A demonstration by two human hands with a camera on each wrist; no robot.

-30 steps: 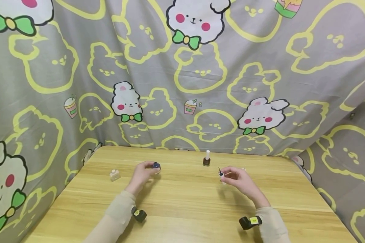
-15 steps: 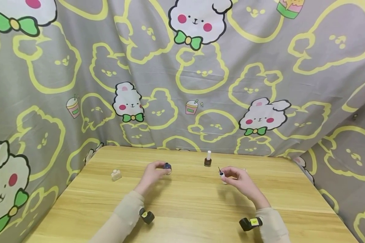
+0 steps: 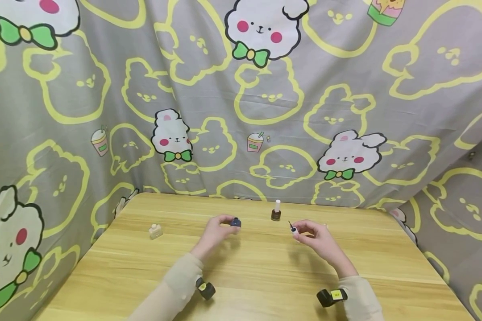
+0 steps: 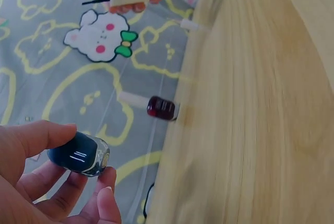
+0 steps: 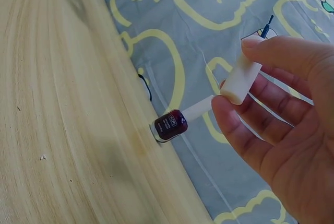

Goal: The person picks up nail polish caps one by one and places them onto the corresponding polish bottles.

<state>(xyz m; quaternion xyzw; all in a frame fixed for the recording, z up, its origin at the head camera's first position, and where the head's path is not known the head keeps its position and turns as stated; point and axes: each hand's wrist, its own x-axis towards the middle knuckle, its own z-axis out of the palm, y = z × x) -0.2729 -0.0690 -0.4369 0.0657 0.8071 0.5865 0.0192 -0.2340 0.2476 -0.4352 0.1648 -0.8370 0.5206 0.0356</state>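
Backdrop: we face a printed grey curtain (image 3: 221, 102) behind a wooden table (image 3: 241, 276).
Left hand (image 3: 218, 231): our fingers pinch the blue bottle (image 3: 235, 223), neck up, above the table.
Right hand (image 3: 314, 232): we pinch the white cap (image 5: 242, 78), its brush (image 5: 267, 28) pointing upward.
Bottle to brush: the bottle lies left of it, apart; the brush faces away from the neck.
Dark red bottle (image 3: 276, 215): capped, beyond our hands.

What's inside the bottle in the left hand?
Dark blue filling, likely nail polish, shows through the bottle, down to its clear base. The left hand covers the neck end in the left wrist view, so I can't tell the fill level.
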